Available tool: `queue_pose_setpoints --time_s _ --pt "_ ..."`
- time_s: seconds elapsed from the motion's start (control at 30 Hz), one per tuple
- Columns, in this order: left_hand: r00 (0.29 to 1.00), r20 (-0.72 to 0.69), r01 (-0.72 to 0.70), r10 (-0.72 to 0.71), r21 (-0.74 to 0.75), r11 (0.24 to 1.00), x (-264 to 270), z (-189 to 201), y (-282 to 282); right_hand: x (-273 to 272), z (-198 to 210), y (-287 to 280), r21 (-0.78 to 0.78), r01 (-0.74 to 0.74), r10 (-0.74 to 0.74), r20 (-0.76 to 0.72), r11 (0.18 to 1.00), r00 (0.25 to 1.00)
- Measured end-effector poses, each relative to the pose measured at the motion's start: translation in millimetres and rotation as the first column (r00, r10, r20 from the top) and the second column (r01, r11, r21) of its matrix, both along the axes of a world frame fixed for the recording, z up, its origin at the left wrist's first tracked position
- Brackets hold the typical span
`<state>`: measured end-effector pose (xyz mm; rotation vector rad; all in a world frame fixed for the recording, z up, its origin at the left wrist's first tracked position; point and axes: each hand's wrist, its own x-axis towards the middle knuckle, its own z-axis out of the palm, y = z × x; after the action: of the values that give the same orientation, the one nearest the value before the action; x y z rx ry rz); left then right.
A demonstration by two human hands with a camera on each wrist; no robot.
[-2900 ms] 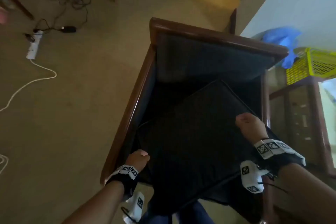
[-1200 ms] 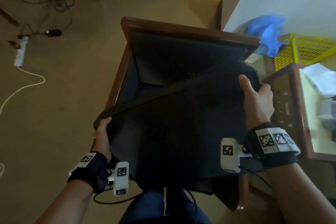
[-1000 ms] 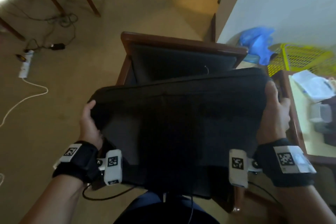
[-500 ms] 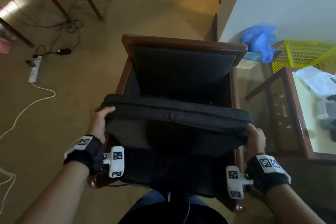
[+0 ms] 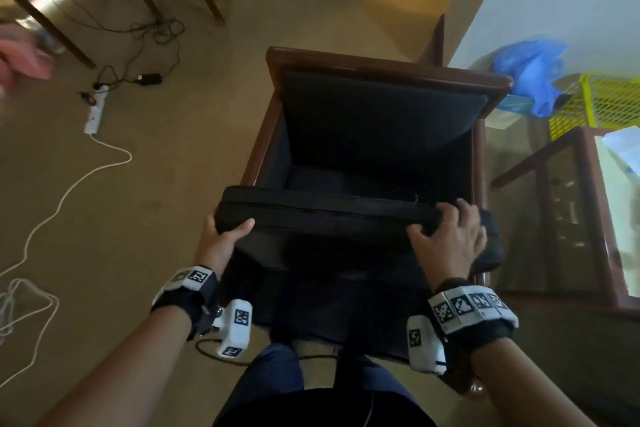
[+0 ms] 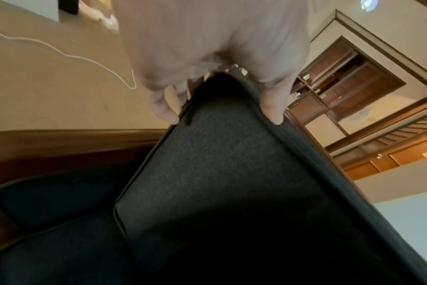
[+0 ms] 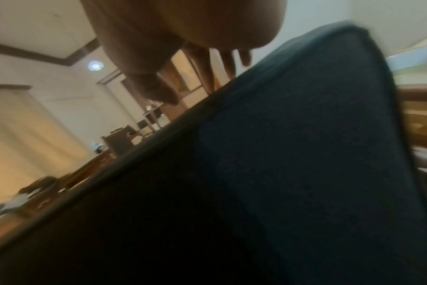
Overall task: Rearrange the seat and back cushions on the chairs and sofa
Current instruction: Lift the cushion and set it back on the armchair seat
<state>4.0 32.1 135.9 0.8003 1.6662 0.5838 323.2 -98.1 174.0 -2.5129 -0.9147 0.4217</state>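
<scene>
A dark seat cushion (image 5: 329, 218) stands raised on edge across the front of a wooden armchair (image 5: 381, 62). My left hand (image 5: 225, 236) grips its left corner, thumb on the near face. The left wrist view shows that hand (image 6: 219, 108) with thumb and fingers either side of the cushion (image 6: 232, 173) corner. My right hand (image 5: 446, 229) lies over the top edge near the right end, fingers spread. In the blurred right wrist view its fingers (image 7: 207, 77) hang straight above the cushion (image 7: 280, 154) edge. The back cushion (image 5: 374, 121) leans in the chair.
More dark upholstery (image 5: 329, 305) lies under the held cushion. A glass-topped wooden side table (image 5: 588, 218) stands close on the right, with a yellow basket (image 5: 609, 100) and blue bag (image 5: 530, 69) behind it. A power strip (image 5: 93, 114) and cables lie on the floor at left.
The cushion came up off the seat, was turned and came down to stand on edge. My right hand left the right corner and now lies over the top edge.
</scene>
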Motion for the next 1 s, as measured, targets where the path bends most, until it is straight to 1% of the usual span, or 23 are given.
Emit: queue_pose_setpoints --time_s 0.03,0.07,0.1,0.13,0.17,0.2,0.23,0.27,0.3,0.33,0.4,0.47,0.57,0.67,0.77,0.87,1.0 --pt "1.0 -0.018 0.006 -0.005 0.003 1.0 -1 0 -5 -15 1 6 0.015 -0.131 0.131 0.0 0.991 0.991" --pt "0.999 -0.033 0.022 -0.021 0.013 1.0 -4 -2 -9 -33 2 15 0.011 -0.267 0.268 -0.025 0.964 0.963" --pt "0.998 -0.045 0.04 -0.04 0.018 0.999 -8 -3 -11 -53 3 26 -0.017 -0.403 0.401 -0.065 0.915 0.914" --pt "0.997 -0.048 0.056 -0.055 0.025 0.998 -12 -2 -13 -75 3 37 -0.074 -0.527 0.519 -0.102 0.847 0.849" --pt "0.995 -0.052 0.083 -0.082 0.016 0.996 -15 0 -15 -98 3 48 -0.149 -0.621 0.608 -0.126 0.77 0.784" --pt "0.991 -0.063 0.121 -0.119 0.018 0.993 -20 2 -15 -122 2 57 -0.229 -0.676 0.666 -0.13 0.7 0.734" --pt "0.984 -0.073 0.162 -0.161 0.012 0.987 -24 3 -17 -144 1 63 -0.31 -0.694 0.703 -0.103 0.65 0.704" --pt "0.974 -0.093 0.206 -0.204 0.009 0.978 -32 2 -17 -164 -2 67 -0.401 -0.681 0.727 -0.053 0.613 0.685" --pt "0.961 -0.116 0.254 -0.252 0.001 0.967 -39 -1 -18 -182 -6 68 -0.487 -0.642 0.741 0.017 0.592 0.671" --pt "0.947 -0.135 0.292 -0.291 -0.007 0.956 -47 -5 -20 -196 -9 67 -0.55 -0.592 0.747 0.089 0.589 0.659" --pt "0.929 -0.121 0.351 -0.351 -0.024 0.936 -60 -12 -27 -214 -18 63 -0.59 -0.528 0.74 0.189 0.611 0.646" --pt "0.913 -0.086 0.399 -0.398 -0.009 0.917 -73 -18 -36 -220 -27 58 -0.556 -0.529 0.723 0.208 0.641 0.659" --pt "0.871 -0.01 0.492 -0.492 -0.004 0.871 -93 -22 -46 -220 -30 49 -0.512 -0.536 0.693 0.178 0.672 0.699" --pt "0.784 -0.008 0.62 -0.62 0.006 0.784 -111 -23 -49 -223 -29 41 -0.478 -0.537 0.673 0.168 0.694 0.72" --pt "0.677 -0.094 0.736 -0.73 0.049 0.676 -121 -21 -50 -225 -24 36 -0.477 -0.529 0.664 0.17 0.702 0.728" --pt "0.589 -0.171 0.808 -0.79 0.095 0.582 -126 -17 -49 -220 -15 18 -0.441 -0.539 0.651 0.152 0.718 0.744" --pt "0.471 -0.254 0.882 -0.845 0.149 0.447 -130 -8 -42 -198 8 -27 -0.369 -0.537 0.619 0.151 0.759 0.771"
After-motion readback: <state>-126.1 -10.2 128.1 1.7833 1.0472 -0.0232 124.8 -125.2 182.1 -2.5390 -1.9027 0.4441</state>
